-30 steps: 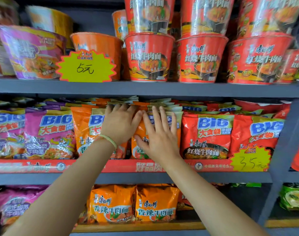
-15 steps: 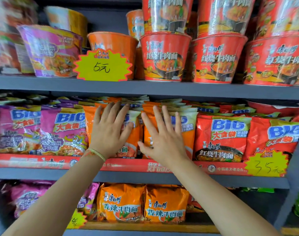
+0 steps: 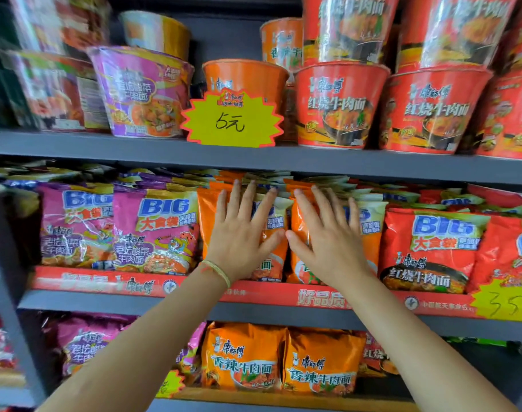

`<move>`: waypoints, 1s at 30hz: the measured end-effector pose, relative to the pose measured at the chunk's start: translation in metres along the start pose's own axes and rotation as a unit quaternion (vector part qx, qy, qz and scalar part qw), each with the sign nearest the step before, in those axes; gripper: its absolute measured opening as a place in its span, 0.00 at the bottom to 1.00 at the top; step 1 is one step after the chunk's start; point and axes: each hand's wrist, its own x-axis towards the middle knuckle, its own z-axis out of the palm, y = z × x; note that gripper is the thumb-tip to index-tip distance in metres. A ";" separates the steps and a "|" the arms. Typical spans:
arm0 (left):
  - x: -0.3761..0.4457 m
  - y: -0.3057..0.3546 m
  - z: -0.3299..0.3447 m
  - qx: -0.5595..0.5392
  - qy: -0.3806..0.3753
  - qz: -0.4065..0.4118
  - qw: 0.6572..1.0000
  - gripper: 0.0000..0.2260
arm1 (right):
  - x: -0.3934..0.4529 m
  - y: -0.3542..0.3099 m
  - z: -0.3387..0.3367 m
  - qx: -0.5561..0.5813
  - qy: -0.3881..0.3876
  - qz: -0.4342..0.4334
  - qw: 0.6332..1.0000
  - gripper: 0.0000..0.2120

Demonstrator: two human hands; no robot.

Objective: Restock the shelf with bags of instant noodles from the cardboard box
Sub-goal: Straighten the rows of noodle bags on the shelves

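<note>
Two rows of orange noodle bags stand upright in the middle shelf (image 3: 254, 315). My left hand (image 3: 239, 236) lies flat, fingers spread, on the front of the left orange bag (image 3: 207, 215). My right hand (image 3: 328, 239) rests the same way on the right orange bag (image 3: 369, 221). Both palms press against the bag fronts without gripping anything. Purple bags (image 3: 153, 230) stand to the left and red bags (image 3: 429, 248) to the right on the same shelf. The cardboard box is out of view.
The upper shelf holds purple (image 3: 141, 93), orange (image 3: 245, 78) and red (image 3: 340, 105) noodle bowls, stacked two high at right, with a yellow price tag (image 3: 231, 120). Orange bags (image 3: 245, 358) sit on the lower shelf. A grey upright post (image 3: 4, 263) stands at left.
Both hands have opened flat on the two orange bags, the left sliding down from the bag tops. The view has shifted left, so the shelf contents sit further right in frame.
</note>
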 end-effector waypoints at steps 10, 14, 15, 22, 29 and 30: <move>-0.048 -0.047 -0.023 -0.231 0.087 -0.209 0.946 0.23 | 0.047 -0.044 -0.009 0.099 0.013 0.036 0.994 0.12; -0.049 -0.040 -0.023 -0.260 0.041 -0.191 0.946 0.27 | 0.055 -0.040 -0.015 0.141 0.008 0.076 0.987 0.05; -0.049 -0.038 -0.022 -0.261 0.033 -0.182 0.948 0.27 | 0.056 -0.039 -0.016 0.129 0.009 0.080 0.988 0.05; -0.062 -0.029 -0.018 -0.298 -0.078 -0.210 0.928 0.50 | 0.063 -0.035 -0.021 0.209 -0.080 0.108 0.969 0.08; -0.059 -0.037 -0.026 -0.311 -0.107 -0.220 0.919 0.55 | 0.065 -0.027 -0.024 0.290 -0.082 0.094 0.949 0.09; -0.058 -0.039 -0.028 -0.309 -0.113 -0.220 0.919 0.54 | 0.066 -0.026 -0.024 0.298 -0.080 0.094 0.946 0.09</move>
